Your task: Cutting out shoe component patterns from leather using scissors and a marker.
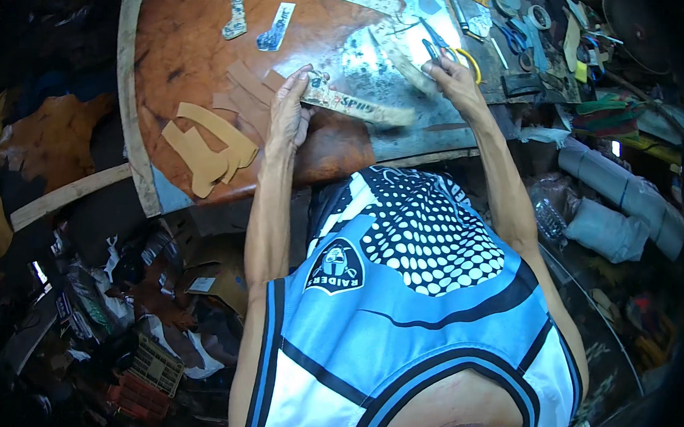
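My left hand (293,111) is closed on one end of a pale, stained pattern strip (367,112) with dark marks. The strip's free end points right, above the table. My right hand (455,80) has its fingers curled together beside a second pale, curved strip (403,62). Close to those fingers lie a dark blue tool (434,35) and a yellow loop (471,63). Whether the right hand grips any of these I cannot make out. Left of my left hand, tan cut pieces (211,147) overlap on the table, with browner cut pieces (247,94) behind them.
The table (182,35) has a brown, sheet-like covering and a pale edge. More marked patterns (276,28) lie at its far side. Scissors (514,37), a tape roll (539,17) and other tools crowd the right. Wrapped rolls (614,173) are at lower right; crates (157,364) and scraps at lower left.
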The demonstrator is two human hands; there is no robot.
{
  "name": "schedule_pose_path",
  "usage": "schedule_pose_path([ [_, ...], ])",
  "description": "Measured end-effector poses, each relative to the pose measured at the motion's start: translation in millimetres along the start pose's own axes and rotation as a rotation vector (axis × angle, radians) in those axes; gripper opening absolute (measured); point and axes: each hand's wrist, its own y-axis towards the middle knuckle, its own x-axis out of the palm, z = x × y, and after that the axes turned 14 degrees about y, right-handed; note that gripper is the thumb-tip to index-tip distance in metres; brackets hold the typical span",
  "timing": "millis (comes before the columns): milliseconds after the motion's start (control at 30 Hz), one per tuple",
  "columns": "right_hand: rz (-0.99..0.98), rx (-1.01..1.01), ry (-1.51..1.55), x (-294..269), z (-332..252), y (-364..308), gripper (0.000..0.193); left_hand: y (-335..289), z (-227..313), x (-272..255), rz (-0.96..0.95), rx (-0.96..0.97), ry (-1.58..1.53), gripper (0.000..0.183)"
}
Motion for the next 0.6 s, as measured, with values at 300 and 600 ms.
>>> schedule_pose_path([
  [300, 0.25, -0.583, -0.805, -15, 55, 28, 0.025, 6, 8, -14, 0.213, 0.247, -0.303, 0.026],
  [600, 0.371, -0.328, -1.105, -61, 73, 25, 0.025, -3, 15, -11, 0.219, 0.289, -0.419, 0.027],
])
